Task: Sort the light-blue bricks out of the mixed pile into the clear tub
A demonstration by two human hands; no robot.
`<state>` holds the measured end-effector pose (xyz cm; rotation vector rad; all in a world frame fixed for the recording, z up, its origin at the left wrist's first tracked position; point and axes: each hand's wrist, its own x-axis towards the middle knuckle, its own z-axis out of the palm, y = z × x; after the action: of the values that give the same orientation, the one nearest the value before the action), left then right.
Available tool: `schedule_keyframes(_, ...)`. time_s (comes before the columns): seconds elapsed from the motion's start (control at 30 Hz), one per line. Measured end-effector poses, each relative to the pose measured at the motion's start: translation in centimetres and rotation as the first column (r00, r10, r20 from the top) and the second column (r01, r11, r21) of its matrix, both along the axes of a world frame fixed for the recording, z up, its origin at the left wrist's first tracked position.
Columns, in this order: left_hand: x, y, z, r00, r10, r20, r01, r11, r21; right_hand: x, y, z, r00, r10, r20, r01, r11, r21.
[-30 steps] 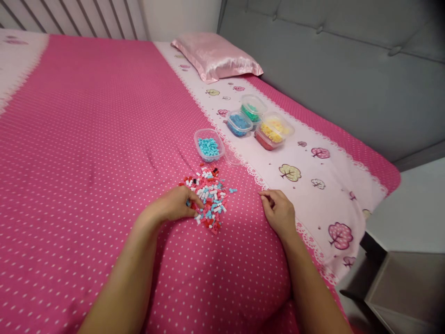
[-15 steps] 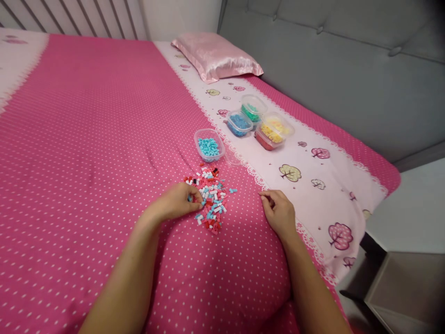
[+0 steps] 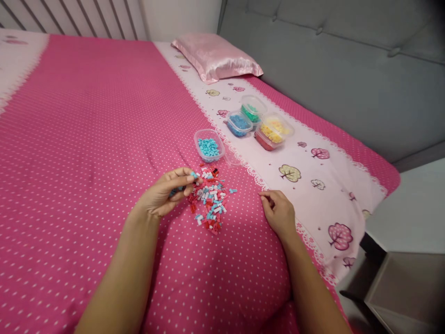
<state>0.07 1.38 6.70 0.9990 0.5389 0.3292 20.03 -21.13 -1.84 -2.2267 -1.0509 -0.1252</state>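
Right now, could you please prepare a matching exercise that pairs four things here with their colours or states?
1. Left hand
2. Right hand
3. Nearest tub
4. Pile

A. mixed colours
B. holding a light-blue piece
C. all light blue inside
D. nothing visibly held

Pairs: 1-B, 2-D, 3-C, 4-A

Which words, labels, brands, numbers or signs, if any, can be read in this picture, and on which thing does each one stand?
No text can be read.
Tubs and pillow: no lettering to be made out.
Sheet: only patterns, such as trees.
Pieces, including those in the left hand: too small to tell.
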Motion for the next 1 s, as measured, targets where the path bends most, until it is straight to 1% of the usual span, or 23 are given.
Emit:
schedule_keyframes(0.17,-0.3,0.2,0.3,0.990,-0.002,0.138,0.022,0.989,-0.146,0.0,0.0,0.0,1.000,0.003,0.002,-0.003,1.000,-0.004)
schedule_keyframes(0.23,-0.4,0.4,0.3,0.987,-0.007,0.161,0.037,0.982,-0.183,0.0,0.0,0.0,1.000,0.001,0.000,-0.001,1.000,-0.004)
schedule_keyframes(0.3,-0.5,0.4,0.4,0.989,-0.010,0.149,0.039,0.980,-0.194,0.0,0.0,0.0,1.000,-0.001,-0.003,0.001,1.000,-0.003)
schedule_keyframes(0.37,-0.5,0.4,0.4,0.996,0.000,0.091,0.013,0.990,-0.139,0.0,0.0,0.1,1.000,-0.003,-0.003,0.003,1.000,-0.006)
schedule_keyframes(0.4,-0.4,0.4,0.3,0.999,0.002,0.035,0.000,0.997,-0.073,0.0,0.0,0.1,1.000,-0.002,-0.003,0.002,1.000,-0.008)
schedule_keyframes(0.43,-0.4,0.3,0.2,0.999,0.003,-0.037,-0.003,1.000,0.019,0.0,0.0,0.1,1.000,-0.002,-0.001,0.002,1.000,-0.011)
schedule_keyframes(0.47,-0.3,0.3,0.1,0.993,-0.005,-0.118,0.021,0.991,0.131,0.0,0.0,0.1,1.000,-0.001,0.000,0.001,1.000,-0.012)
schedule_keyframes(0.5,-0.2,0.2,0.0,0.979,-0.034,-0.203,0.084,0.965,0.247,0.0,0.0,0.0,1.000,0.000,0.002,0.000,1.000,-0.012)
schedule_keyframes(0.53,-0.2,0.1,-0.2,0.955,-0.083,-0.284,0.183,0.921,0.345,0.0,0.0,0.1,1.000,0.001,0.003,-0.001,1.000,-0.011)
schedule_keyframes(0.57,-0.2,0.1,-0.4,0.922,-0.157,-0.353,0.304,0.859,0.412,0.0,0.0,0.1,1.000,0.001,0.004,-0.001,1.000,-0.010)
schedule_keyframes(0.63,-0.1,0.1,-0.9,0.826,-0.321,-0.463,0.536,0.703,0.469,-0.1,0.1,0.1,1.000,0.000,0.004,0.000,1.000,-0.008)
schedule_keyframes(0.67,-0.1,0.1,-1.2,0.774,-0.371,-0.513,0.617,0.626,0.477,-0.1,0.1,0.1,1.000,0.001,0.004,-0.001,1.000,-0.007)
schedule_keyframes(0.7,-0.1,0.2,-1.5,0.731,-0.386,-0.562,0.670,0.564,0.484,-0.1,0.1,0.1,1.000,0.000,0.003,0.000,1.000,-0.005)
schedule_keyframes(0.73,-0.2,0.2,-1.7,0.700,-0.373,-0.609,0.702,0.514,0.493,-0.1,0.1,0.1,1.000,0.000,0.003,0.001,1.000,-0.003)
schedule_keyframes(0.77,-0.2,0.3,-1.9,0.680,-0.343,-0.648,0.720,0.477,0.503,-0.2,0.1,0.2,1.000,-0.001,0.001,0.001,1.000,-0.002)
schedule_keyframes(0.83,-0.2,0.3,-2.0,0.661,-0.289,-0.693,0.734,0.440,0.517,-0.1,0.1,0.1,1.000,-0.002,-0.002,0.001,1.000,-0.005)
schedule_keyframes(1.0,-0.2,-0.1,-1.4,0.628,-0.300,-0.718,0.770,0.378,0.514,0.0,0.0,0.0,1.000,0.002,-0.003,-0.002,1.000,-0.004)
